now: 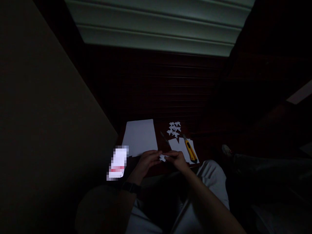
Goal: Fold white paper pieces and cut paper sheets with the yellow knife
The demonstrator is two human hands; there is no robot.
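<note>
The room is very dark, and the person sits low with both hands brought together over the near edge of the dark surface (161,144). The left hand (146,161) and the right hand (176,159) each pinch one side of a small paper piece (162,158), fingers closed on it, so the scrap hangs between them just above the surface. A watch (131,187) sits on the left wrist. Just beyond the hands lies a white sheet (140,136), and to its right a thin dark tool (165,138) (too dim to say what it is). Farther back is a little pile of paper cutouts (174,129), and near the right hand a yellow knife (190,150) rests on another paper (180,146).
</note>
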